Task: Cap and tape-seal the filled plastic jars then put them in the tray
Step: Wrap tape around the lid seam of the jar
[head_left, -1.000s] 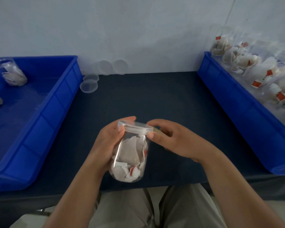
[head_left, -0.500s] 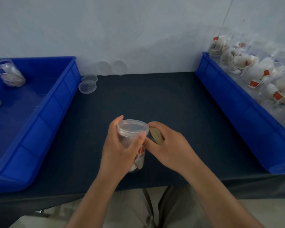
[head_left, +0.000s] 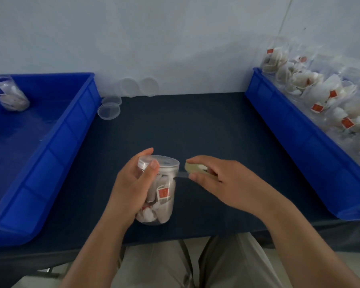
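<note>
Dark table (head_left: 195, 125) filled the view. At nine o'clock sat the left blue tray (head_left: 56, 146), a capped jar (head_left: 10, 96) lying far back in it. At three o'clock, the right blue tray (head_left: 299, 154) was crowded with filled jars (head_left: 324, 100). And down at six o'clock, near the table's front edge, there was the action: the left hand (head_left: 131, 190) wrapped round the task jar (head_left: 162, 196), thumb up on the clear lid (head_left: 166, 163), jar roughly upright over the table. The right hand (head_left: 222, 179), at the jar's three o'clock, pinched a small tape roll (head_left: 195, 168) between thumb and fingers, and a thin tape strip (head_left: 181, 174) ran from roll to jar, just under the lid. Up at eleven o'clock, spare lids (head_left: 109, 110) lay beside the left tray's corner, and two more lids (head_left: 137, 87) leaned on the wall.
</note>
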Tool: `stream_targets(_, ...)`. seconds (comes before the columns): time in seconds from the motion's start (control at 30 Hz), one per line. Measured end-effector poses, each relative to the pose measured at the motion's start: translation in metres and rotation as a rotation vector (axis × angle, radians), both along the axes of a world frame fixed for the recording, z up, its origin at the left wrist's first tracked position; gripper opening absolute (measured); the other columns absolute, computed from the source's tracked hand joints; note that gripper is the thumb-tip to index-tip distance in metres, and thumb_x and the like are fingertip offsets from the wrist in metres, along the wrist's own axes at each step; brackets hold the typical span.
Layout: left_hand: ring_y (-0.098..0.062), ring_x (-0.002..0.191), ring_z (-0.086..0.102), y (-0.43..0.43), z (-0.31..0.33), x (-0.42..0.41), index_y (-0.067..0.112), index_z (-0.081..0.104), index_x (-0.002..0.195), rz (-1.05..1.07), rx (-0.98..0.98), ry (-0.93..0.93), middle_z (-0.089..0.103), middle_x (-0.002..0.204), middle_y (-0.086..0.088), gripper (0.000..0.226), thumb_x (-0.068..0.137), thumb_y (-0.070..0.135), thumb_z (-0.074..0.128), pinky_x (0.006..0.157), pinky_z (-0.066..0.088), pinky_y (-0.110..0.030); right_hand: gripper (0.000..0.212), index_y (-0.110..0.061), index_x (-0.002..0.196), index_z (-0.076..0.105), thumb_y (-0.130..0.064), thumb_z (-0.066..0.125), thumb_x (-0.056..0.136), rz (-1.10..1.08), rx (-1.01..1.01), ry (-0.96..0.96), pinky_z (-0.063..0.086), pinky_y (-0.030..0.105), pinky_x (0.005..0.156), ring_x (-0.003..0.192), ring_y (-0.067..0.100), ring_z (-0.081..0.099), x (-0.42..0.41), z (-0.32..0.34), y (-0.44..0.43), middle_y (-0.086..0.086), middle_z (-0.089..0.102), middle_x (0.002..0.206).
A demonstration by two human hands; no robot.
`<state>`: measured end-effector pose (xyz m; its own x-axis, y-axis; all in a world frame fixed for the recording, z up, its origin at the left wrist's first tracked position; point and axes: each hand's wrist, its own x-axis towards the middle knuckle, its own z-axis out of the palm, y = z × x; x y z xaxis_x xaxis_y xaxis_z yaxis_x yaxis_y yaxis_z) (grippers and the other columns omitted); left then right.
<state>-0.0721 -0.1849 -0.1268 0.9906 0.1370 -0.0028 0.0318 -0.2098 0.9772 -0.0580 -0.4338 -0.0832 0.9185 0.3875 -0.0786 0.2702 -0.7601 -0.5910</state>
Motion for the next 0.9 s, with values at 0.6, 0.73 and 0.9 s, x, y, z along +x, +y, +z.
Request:
stream_targets(0.6,0.004,0.099,0.071,0.009,0.003,0.001,0.044,0.068,0.12,-0.123,0.071,-0.026,0.072,0.112,0.023,0.037,0.1,0.068,0.047,0.072,0.054,-0.009,0.055,-0.059,0.142,0.052,-0.085,0.043,0.093,0.001,0.128,-0.041,0.05,0.016,0.08,0.106,-0.012,0.063,-0.008,-0.007,0.014,-0.041,0.064,0.12)
stream_targets(0.73,0.01,0.095,0.068,-0.013,0.0,-0.01,0.04,0.062,0.111,0.07,0.066,-0.069,0.069,0.108,0.03,0.035,0.099,0.068,0.043,0.067,0.049,-0.003,0.06,-0.053,0.141,0.056,-0.084,0.043,0.092,-0.106,0.09,-0.062,0.054,0.021,0.086,0.106,-0.007,0.063,-0.01,-0.013,0.015,-0.033,0.067,0.122)
stream_targets(0.9,0.015,0.112,0.061,-0.032,-0.005,-0.021,0.057,0.052,0.132,0.071,0.151,-0.12,0.062,0.124,0.037,0.054,0.084,0.08,0.058,0.072,0.054,-0.01,0.064,-0.05,0.142,0.057,-0.085,0.037,0.093,-0.154,0.082,-0.152,0.055,0.024,0.086,0.106,-0.005,0.064,-0.022,-0.018,0.028,-0.028,0.07,0.119)
